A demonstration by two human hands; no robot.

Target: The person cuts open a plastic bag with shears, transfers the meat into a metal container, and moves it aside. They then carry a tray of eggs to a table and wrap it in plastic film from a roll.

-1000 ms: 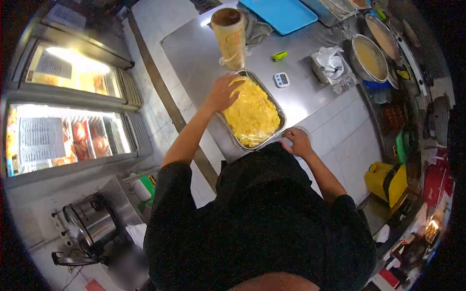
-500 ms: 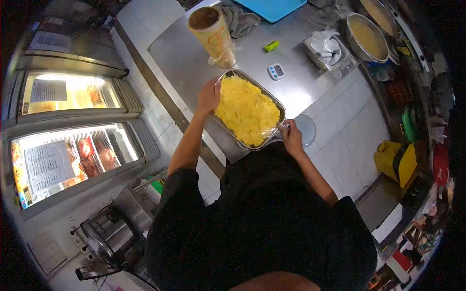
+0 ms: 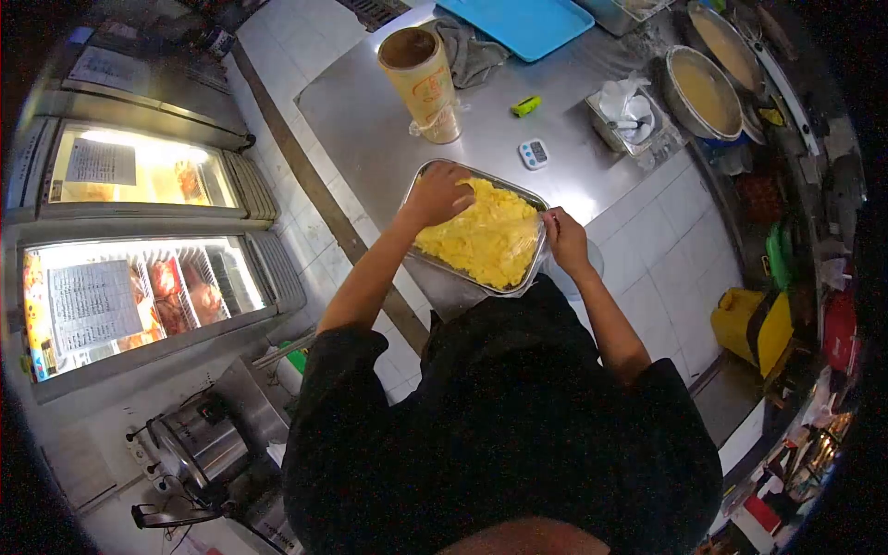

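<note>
A metal tray filled with chunky yellow food sits at the near edge of the steel table. Clear plastic wrap lies over the food, glinting towards the tray's right side. My left hand rests on the left part of the tray, fingers extended and somewhat bent over the covered food. At the right corner, the fingers of my right hand are pinched on the wrap's edge. Beyond the tray stands a large roll of plastic wrap with a brown core.
On the steel table are a white timer, a green-yellow object, a grey cloth, a blue tray and a metal container. Bowls stand at right. Lit display fridges are at left.
My left hand has moved from the tray's left rim inward over the covered food. My right hand has shifted slightly up and right, still at the wrap's edge. The camera view has shifted slightly.
</note>
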